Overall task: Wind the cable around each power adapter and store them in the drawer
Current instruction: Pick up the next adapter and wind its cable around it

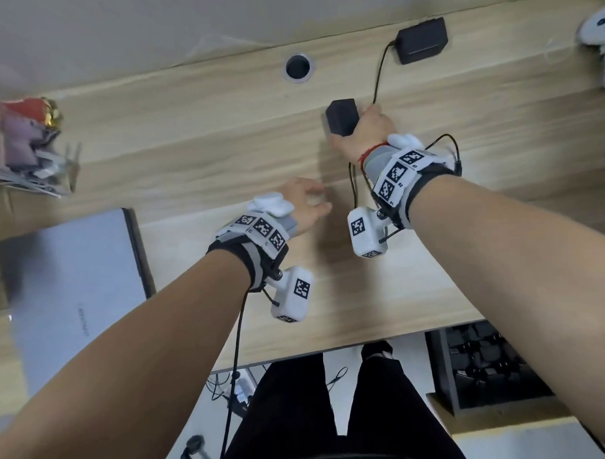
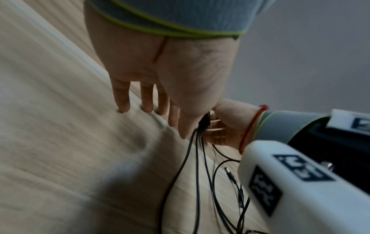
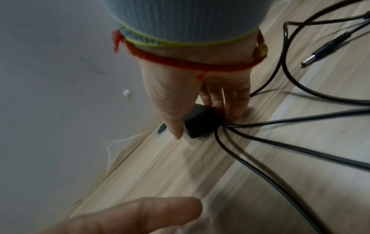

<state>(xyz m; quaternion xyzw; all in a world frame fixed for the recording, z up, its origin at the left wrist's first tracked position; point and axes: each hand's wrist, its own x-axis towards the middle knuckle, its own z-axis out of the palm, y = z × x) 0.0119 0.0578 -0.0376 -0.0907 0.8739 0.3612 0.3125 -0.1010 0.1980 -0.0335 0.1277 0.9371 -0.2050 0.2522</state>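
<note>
Left hand hovers with a spread, empty grip just above the counter, I'd guess ready to catch the loose cable, while my right hand grip clamps the small black adapter for winding.

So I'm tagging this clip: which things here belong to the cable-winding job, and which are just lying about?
Part of the job:
- small black adapter, gripped by the right hand
- its loose cable
- larger adapter at the back of the desk
- left hand, open, holding nothing

Lying about:
- closed laptop
- white game controller
- snack packets
</note>
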